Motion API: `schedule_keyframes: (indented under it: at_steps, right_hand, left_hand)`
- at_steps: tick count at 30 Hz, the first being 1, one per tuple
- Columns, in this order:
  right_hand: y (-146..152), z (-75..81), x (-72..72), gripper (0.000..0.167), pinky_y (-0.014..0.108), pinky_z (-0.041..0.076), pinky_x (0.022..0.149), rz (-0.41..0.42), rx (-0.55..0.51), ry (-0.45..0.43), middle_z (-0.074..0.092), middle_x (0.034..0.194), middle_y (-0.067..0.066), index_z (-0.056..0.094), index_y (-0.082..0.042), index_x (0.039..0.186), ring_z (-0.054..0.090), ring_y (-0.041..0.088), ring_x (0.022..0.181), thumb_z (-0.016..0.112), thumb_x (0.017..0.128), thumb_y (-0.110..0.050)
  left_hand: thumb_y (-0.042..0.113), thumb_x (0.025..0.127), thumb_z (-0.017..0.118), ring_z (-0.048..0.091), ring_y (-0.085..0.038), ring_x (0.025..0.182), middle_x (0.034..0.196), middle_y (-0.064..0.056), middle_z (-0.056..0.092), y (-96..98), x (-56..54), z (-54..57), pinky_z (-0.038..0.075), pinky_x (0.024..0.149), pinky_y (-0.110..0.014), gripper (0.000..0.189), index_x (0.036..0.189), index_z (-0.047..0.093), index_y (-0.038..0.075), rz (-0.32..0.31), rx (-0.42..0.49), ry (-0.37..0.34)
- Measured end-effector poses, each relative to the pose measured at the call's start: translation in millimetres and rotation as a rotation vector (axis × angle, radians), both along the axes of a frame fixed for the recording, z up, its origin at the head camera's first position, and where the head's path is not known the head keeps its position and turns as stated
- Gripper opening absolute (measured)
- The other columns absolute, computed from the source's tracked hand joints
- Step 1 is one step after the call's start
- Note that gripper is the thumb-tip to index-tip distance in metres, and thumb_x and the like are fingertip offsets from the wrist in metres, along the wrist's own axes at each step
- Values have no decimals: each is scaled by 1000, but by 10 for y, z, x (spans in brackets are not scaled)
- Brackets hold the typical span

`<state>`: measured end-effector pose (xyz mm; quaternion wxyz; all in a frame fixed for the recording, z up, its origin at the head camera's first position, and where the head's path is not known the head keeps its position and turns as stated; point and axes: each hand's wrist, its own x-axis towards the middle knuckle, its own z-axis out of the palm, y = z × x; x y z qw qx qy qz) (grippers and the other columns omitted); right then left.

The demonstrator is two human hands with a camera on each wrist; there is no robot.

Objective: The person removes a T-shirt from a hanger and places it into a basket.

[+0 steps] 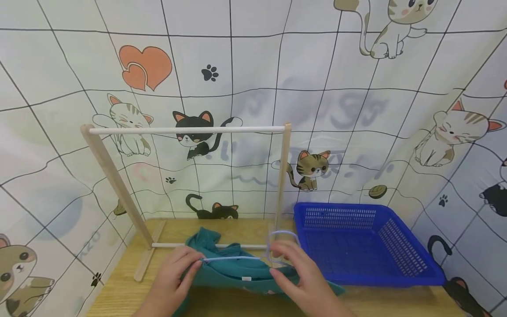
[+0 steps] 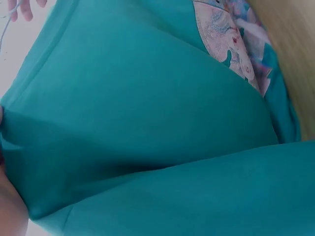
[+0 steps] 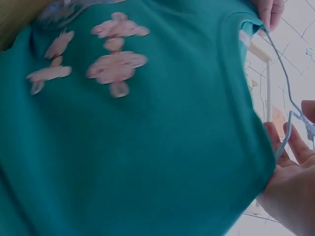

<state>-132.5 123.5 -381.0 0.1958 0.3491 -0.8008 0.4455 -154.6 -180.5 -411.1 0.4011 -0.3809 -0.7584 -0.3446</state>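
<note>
A teal shirt with a small white label at its neckline lies bunched on the table in front of the rack; pink figures on its front show in the right wrist view. A pale lilac clothes hanger runs across the neck opening. At the left of the neckline, my left hand pinches the shirt cloth by the hanger's end. My right hand is at the hanger's other side, thumb and fingers bent around its frame, close to the neckline edge. Cloth fills most of the left wrist view.
Behind the shirt stands a wooden rack with a white top rod and a lower rod. To the right sits a blue plastic basket on the wooden table. A cat-print curtain hangs behind.
</note>
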Motion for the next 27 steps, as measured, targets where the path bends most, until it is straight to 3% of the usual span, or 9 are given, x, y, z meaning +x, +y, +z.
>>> schedule_keyframes:
  at_steps: [7, 12, 21, 27]
  right_hand:
    - [-17, -167, 59, 11, 25, 56, 68, 0, -81, -243, 65, 101, -3, 61, -18, 104, 62, 7, 81, 57, 95, -13]
    - [31, -249, 81, 7, 25, 54, 56, -13, -108, -385, 63, 88, 4, 62, -16, 99, 60, 4, 70, 57, 95, -18]
    - [168, -352, 54, 8, 23, 55, 60, 39, -57, -305, 65, 87, 7, 62, -10, 100, 64, 6, 72, 57, 95, -13]
    - [224, -344, 72, 10, 24, 55, 61, 16, -64, -346, 67, 86, 8, 63, -9, 100, 65, 10, 72, 57, 94, -14]
  left_hand:
    - [14, 93, 60, 53, -3, 84, 91, 8, 61, 120, 12, -115, 43, 76, -15, 10, 99, 68, 15, -27, -93, -48]
    - [10, 90, 63, 54, -1, 87, 94, 12, 61, 148, 60, -140, 43, 80, -11, 15, 101, 68, 19, -18, -168, -149]
    - [8, 88, 66, 56, -2, 90, 97, 13, 62, 121, 64, -136, 42, 82, -10, 21, 105, 68, 20, -21, -194, -226]
    - [5, 86, 66, 57, -3, 89, 97, 12, 62, 90, 77, -122, 43, 80, -10, 22, 104, 69, 19, -17, -168, -236]
